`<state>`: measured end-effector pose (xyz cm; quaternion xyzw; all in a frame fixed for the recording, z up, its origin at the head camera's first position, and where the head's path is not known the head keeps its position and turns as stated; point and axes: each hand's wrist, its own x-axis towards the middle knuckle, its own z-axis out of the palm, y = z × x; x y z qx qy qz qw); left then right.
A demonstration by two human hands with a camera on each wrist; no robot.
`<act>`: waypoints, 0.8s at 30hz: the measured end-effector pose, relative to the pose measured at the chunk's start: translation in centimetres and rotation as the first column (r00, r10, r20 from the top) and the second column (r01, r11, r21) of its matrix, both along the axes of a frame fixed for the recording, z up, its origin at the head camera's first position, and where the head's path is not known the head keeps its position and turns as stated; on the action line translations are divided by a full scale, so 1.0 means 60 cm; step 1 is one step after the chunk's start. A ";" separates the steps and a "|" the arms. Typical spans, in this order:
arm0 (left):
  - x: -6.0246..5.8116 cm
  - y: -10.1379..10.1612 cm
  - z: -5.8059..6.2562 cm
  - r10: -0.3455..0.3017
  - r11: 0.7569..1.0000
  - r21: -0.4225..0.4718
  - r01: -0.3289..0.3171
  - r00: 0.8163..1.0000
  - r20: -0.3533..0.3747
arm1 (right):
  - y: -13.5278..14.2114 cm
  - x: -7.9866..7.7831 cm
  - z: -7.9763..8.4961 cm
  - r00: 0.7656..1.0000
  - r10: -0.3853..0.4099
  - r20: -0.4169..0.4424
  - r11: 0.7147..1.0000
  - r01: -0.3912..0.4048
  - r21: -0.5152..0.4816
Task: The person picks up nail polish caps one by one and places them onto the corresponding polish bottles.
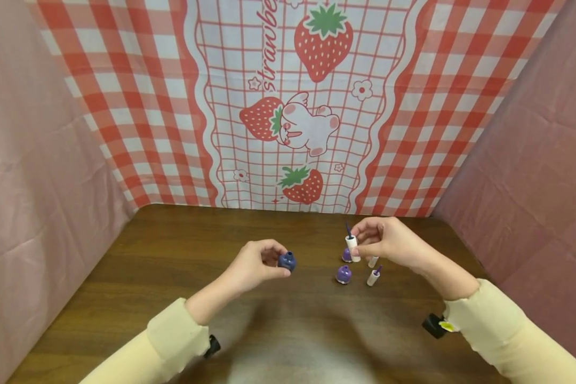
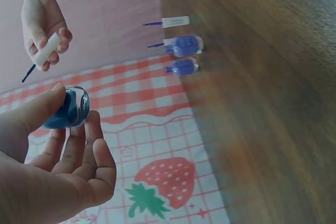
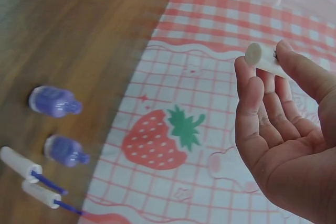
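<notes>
My left hand (image 1: 252, 266) holds a dark blue nail polish bottle (image 1: 287, 262) above the table, pinched between thumb and fingers. The bottle has no cap on, and its bare neck points up. In my right hand (image 1: 391, 240) is a white nail polish cap (image 1: 352, 247), its dark brush pointing upward. The two hands are apart, bottle at left and cap at right. The left wrist view shows the blue bottle (image 2: 71, 109) against the thumb. In the right wrist view the white cap (image 3: 265, 57) is pinched, its brush hidden behind the thumb.
Two uncapped purple nail polish bottles, one nearer (image 1: 343, 275) and one farther (image 1: 347, 256), stand on the wooden table (image 1: 182, 240) below the right hand. Beside them two white caps (image 1: 373, 278) stand with purple brushes up. A strawberry-print cloth (image 1: 288, 176) hangs behind.
</notes>
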<state>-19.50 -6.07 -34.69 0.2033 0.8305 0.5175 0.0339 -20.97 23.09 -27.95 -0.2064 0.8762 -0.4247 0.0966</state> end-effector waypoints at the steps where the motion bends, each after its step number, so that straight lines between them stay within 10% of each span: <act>1: 0.002 -0.002 0.002 0.007 1.000 0.010 -0.007 1.000 -0.006 | -0.003 0.000 0.005 1.000 -0.001 -0.011 1.000 0.001 -0.001; 24: 0.033 -0.018 0.007 0.103 0.979 0.166 -0.116 0.991 0.085 | -0.048 0.001 0.092 0.947 0.119 -0.297 0.993 -0.113 0.038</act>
